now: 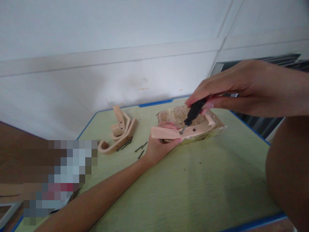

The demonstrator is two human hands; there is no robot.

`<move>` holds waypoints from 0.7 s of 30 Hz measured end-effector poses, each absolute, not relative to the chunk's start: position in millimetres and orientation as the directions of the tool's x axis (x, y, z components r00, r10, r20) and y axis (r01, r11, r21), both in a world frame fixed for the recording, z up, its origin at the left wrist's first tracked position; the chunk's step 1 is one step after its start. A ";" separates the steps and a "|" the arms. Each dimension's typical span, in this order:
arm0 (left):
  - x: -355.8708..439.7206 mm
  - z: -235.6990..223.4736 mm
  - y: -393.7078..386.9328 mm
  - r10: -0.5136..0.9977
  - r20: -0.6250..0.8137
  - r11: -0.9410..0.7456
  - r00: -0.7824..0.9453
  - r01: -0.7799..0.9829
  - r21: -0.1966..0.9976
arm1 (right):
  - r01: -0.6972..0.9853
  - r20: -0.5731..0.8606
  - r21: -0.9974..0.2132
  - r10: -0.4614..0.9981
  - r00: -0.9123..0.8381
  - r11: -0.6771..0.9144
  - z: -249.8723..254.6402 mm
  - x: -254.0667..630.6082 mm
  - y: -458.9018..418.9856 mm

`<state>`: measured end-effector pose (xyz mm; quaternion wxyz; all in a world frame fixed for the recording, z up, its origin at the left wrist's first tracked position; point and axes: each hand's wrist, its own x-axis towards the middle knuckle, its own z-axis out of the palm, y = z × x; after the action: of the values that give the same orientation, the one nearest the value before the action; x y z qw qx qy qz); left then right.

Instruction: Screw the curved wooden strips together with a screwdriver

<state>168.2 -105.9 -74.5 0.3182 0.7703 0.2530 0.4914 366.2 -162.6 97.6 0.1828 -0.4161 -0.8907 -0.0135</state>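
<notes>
My left hand (159, 148) is closed around a pale wooden hook (164, 132), thumb on the near side and fingers on the far side. The hook lies over a tape-wrapped block (173, 114), its curled end toward the right. From above, my right hand (231, 88) grips the black handle of a screwdriver (195, 111). The screwdriver is tilted, and its tip meets a hole in the hook where a screw head seems to sit. A second, dark hole (194, 130) shows farther right along the hook.
More wooden hooks (120, 137) are heaped on the left of the green table (193, 187). Several dark screws (140, 154) lie beside them. A white wall (108, 83) rises behind the table. Dark panels (256, 122) lean at the right, and a blurred-out item (65, 177) covers the left edge.
</notes>
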 end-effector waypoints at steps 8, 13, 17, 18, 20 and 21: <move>168.5 -74.2 -105.1 0.697 0.601 -0.677 0.390 0.084 0.731 | 0.680 0.314 -0.008 0.648 -0.694 0.733 98.3 366.3 -161.5; 168.0 -72.9 -105.8 0.706 0.595 -0.670 0.384 0.088 0.737 | 0.664 0.322 -0.014 0.632 -0.705 0.748 99.3 364.2 -161.5; 168.7 -73.1 -106.4 0.713 0.590 -0.662 0.379 0.085 0.745 | 0.674 0.328 0.001 0.637 -0.698 0.738 99.1 363.6 -161.0; 169.0 -73.2 -106.5 0.713 0.590 -0.662 0.379 0.084 0.745 | 0.676 0.331 0.005 0.637 -0.696 0.737 98.9 363.5 -161.0; 169.3 -73.5 -106.6 0.712 0.587 -0.661 0.386 0.084 0.746 | 0.678 0.339 0.015 0.634 -0.695 0.735 98.6 363.2 -161.0; 169.3 -73.7 -106.7 0.711 0.586 -0.661 0.389 0.083 0.746 | 0.676 0.338 0.017 0.632 -0.697 0.737 98.5 362.8 -160.9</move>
<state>169.3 -106.7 -73.7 0.3209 0.7691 0.2581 0.4887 362.8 -160.9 98.5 0.1571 -0.3558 -0.9186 -0.0700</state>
